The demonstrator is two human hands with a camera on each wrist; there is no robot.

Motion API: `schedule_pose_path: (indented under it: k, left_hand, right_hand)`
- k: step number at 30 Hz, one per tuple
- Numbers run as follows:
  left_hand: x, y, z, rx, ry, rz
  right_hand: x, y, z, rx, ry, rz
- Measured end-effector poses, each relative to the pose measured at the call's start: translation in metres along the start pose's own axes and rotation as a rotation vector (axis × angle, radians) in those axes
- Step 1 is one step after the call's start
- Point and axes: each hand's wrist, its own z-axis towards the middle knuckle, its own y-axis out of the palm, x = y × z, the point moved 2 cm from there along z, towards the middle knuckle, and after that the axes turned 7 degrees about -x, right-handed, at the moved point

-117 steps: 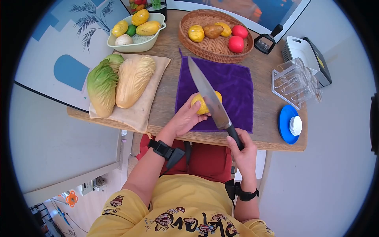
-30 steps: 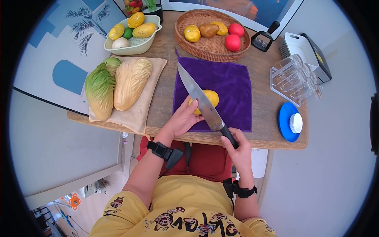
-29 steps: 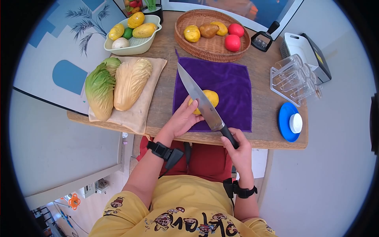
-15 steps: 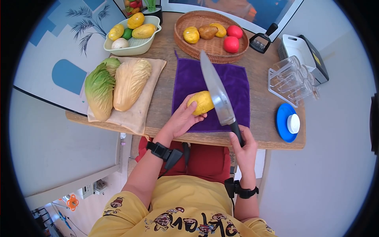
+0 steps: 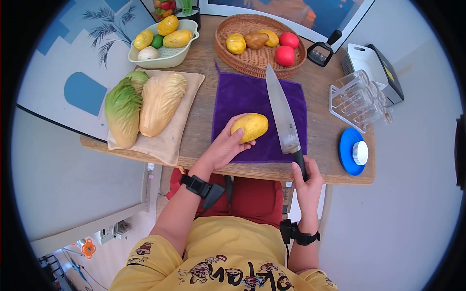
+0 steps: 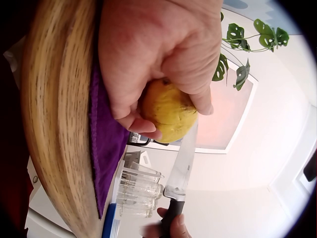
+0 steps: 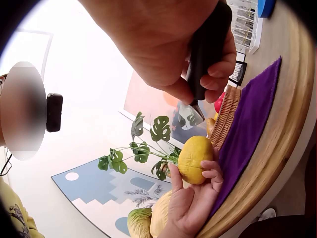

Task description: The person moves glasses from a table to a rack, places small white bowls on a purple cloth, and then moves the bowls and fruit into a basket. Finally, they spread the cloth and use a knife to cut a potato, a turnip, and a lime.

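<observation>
Yellow fruit [image 7: 194,154] between thumb [image 7: 176,178] and fingers [image 7: 213,173] of left grip [image 7: 193,202]

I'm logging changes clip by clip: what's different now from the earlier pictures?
The right hand has moved the chef's knife rightward: in the head view, its blade crossed over the yellow fruit and now shows apart from it. Nothing was taken hold of or let go. The left hand still holds the fruit over the purple cloth.

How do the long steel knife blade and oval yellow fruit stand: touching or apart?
Apart: the head view shows purple cloth between the blade and fruit.
</observation>
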Motion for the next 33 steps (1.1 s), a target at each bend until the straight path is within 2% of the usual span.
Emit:
schedule_pose_path:
  k: [4, 9, 11, 13, 18, 28, 33]
  left_hand:
    - [-0.002, -0.003, 0.001, -0.023, -0.011, -0.015]
    - [-0.007, -0.003, 0.001, 0.039, 0.019, -0.031]
    - [-0.007, -0.004, 0.001, 0.06, 0.024, -0.036]
    - [-0.006, -0.007, 0.001, 0.002, -0.019, -0.03]
    - [-0.004, -0.004, 0.001, -0.013, -0.009, -0.029]
    - [-0.007, -0.008, 0.0, 0.006, -0.011, -0.008]
    - [-0.005, -0.007, 0.0, -0.006, -0.013, -0.008]
  right_hand:
    - [-0.014, 0.009, -0.007, -0.03, -0.063, 0.009]
    - [-0.02, 0.021, -0.011, -0.174, -0.077, -0.091]
    - [-0.012, 0.021, -0.011, -0.157, -0.096, -0.058]
    - [-0.009, 0.017, -0.01, -0.138, -0.115, -0.027]
    - [-0.013, 0.006, -0.01, -0.078, 0.027, 0.046]
    - [-0.011, 0.018, -0.012, -0.167, -0.07, 0.009]
    - [0.001, 0.013, -0.011, -0.192, 0.023, 0.114]
